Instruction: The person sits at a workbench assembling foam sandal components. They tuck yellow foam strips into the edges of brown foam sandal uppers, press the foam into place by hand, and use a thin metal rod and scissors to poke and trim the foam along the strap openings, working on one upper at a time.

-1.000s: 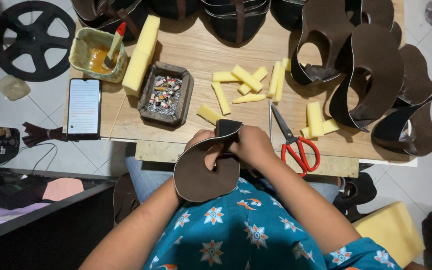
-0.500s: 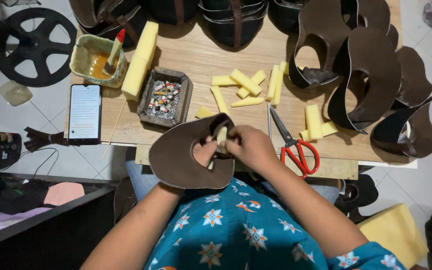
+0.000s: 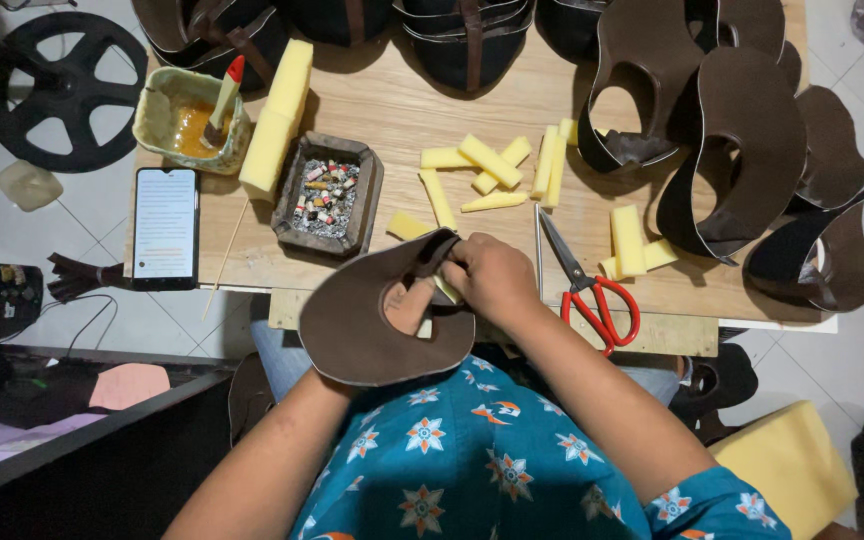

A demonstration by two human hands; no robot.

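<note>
I hold a brown leather shoe-upper piece (image 3: 352, 335) flat above my lap, just in front of the wooden table (image 3: 402, 110). My left hand (image 3: 410, 305) is under it, fingers showing through its oval opening. On the piece's top right edge my right hand (image 3: 492, 280) presses a small yellow foam strip (image 3: 444, 290) against the leather.
Red-handled scissors (image 3: 587, 290) lie right of my hands. Several yellow foam strips (image 3: 492, 165) are scattered mid-table, with a larger foam block (image 3: 277, 115). A glue pot with a brush (image 3: 192, 120), an ashtray (image 3: 327, 195), a phone (image 3: 164, 225) and cut brown uppers (image 3: 742, 150) stand around.
The leather piece has unfolded from a curled, upright hold to lying flat and wide over my left hand. My right hand now pins the foam strip at its edge.
</note>
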